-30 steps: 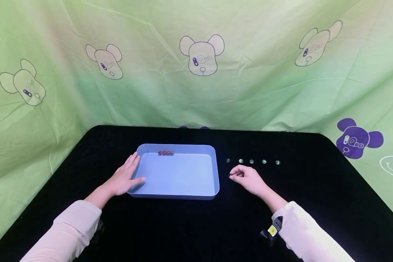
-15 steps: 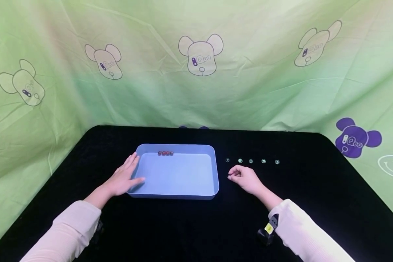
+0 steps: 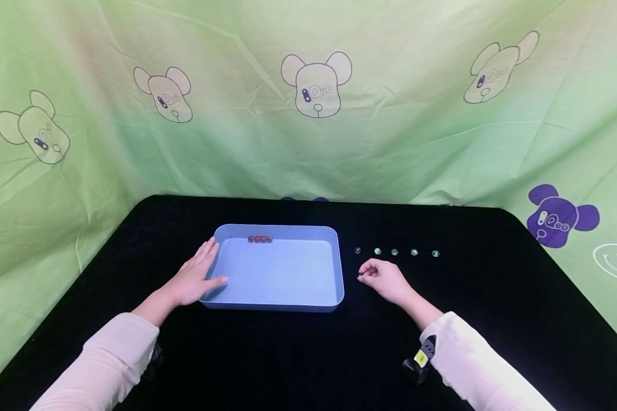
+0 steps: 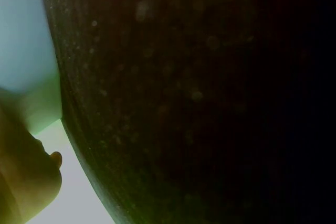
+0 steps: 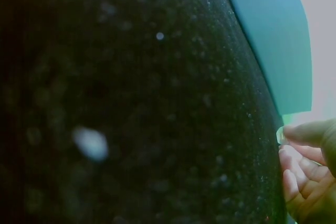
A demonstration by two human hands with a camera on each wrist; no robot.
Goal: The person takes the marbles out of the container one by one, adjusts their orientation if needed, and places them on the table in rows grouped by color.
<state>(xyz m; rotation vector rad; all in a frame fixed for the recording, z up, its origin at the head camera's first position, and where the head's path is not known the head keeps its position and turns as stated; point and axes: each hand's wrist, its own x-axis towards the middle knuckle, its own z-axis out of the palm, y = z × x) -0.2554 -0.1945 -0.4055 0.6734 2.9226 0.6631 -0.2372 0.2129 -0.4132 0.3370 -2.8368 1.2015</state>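
A shallow blue tray point(image 3: 277, 274) lies on the black table. Along its left wall rests my left hand point(image 3: 191, 281), fingers straight along the rim and thumb reaching over the inside. Several small reddish marbles point(image 3: 260, 240) sit in a tight row by the tray's far wall. To the right of the tray, low over the cloth, my right hand point(image 3: 387, 279) pinches a small glassy marble point(image 5: 280, 135) between thumb and forefinger; the fingers hide most of it. Beyond that hand, several clear marbles with pale centres, one a whitish-green marble point(image 3: 377, 251), stand in a spaced row.
Black cloth point(image 3: 288, 359) covers the table. A green printed curtain point(image 3: 226, 154) hangs round its back and sides. A black wrist camera point(image 3: 416, 370) is strapped below the right sleeve point(image 3: 483, 359). The left wrist view shows mostly dark cloth.
My right hand and forearm have shifted very slightly left, with the marble still pinched. My left hand, the tray and the marble rows stay in place.
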